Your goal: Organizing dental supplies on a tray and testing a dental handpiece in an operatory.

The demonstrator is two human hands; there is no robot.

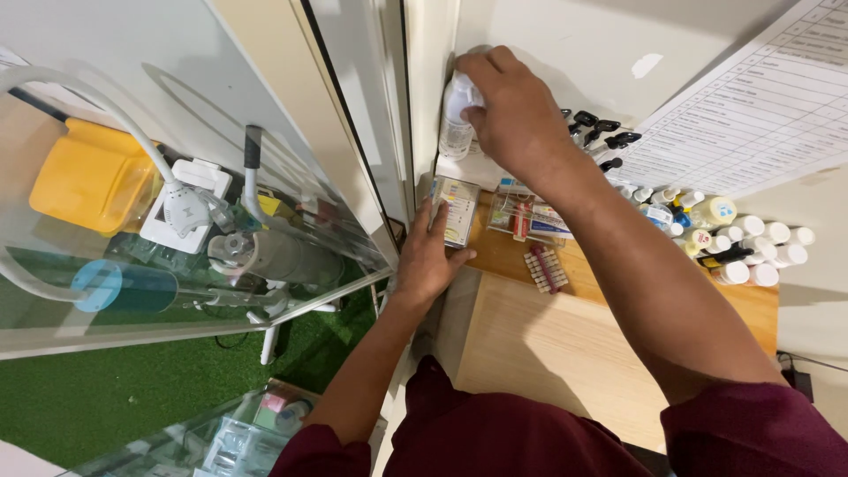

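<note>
Right hand (517, 115): upper centre of frame, we see it closed around a small white bottle (457, 124), held vs. the wall
Left hand (428, 256): centre, fingers bent, gripping a small box (458, 210) standing on the wooden shelf (565, 344)
Nearby: white-capped bottles (751, 247) at right, blister strip (545, 268) btw. box and bottles
Upper right: printed sheet (760, 106) on wall

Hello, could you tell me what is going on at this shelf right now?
A person leans over a wooden shelf. The right hand grips a small white bottle against the wall corner. The left hand rests on a small printed box at the shelf's edge. A cluster of white-capped bottles stands to the right, below a printed sheet.
</note>
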